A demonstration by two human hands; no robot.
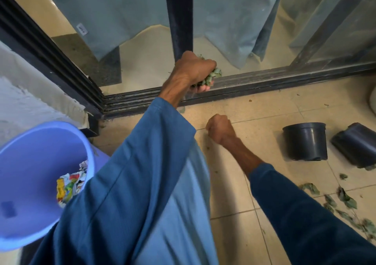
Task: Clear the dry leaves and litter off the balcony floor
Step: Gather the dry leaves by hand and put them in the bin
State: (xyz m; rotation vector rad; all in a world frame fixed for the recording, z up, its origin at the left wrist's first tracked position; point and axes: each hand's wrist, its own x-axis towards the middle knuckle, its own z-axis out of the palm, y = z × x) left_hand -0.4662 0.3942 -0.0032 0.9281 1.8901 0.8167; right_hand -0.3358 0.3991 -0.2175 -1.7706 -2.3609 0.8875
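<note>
The left hand (pixel 193 71), upper centre of the frame, is clamped around a wad of leaves (pixel 213 75) and sits in front of the door track (pixel 264 81). The right hand (pixel 219 130), just below and right of it, is closed in a fist low over the floor (pixel 234 193) with nothing showing in it. The hands are apart. The bucket (pixel 30 173) stands at lower left, mouth open toward the camera, with crumpled wrappers (pixel 69 187) inside. It lies down and left of the loaded hand, on that arm's own side, so the left hand is the nearer one for the drop. The likely step is a swing of the wad back across to the bucket mouth. More loose leaves (pixel 345 199) remain at lower right, in a trail running diagonally toward the frame's lower right corner. They lie right of the right hand, which is much the nearer to them. Two black pots (pixel 305 142) stand just above that trail at right. Small crumbs dot the tiles near the track. The task appears partly done.
</note>
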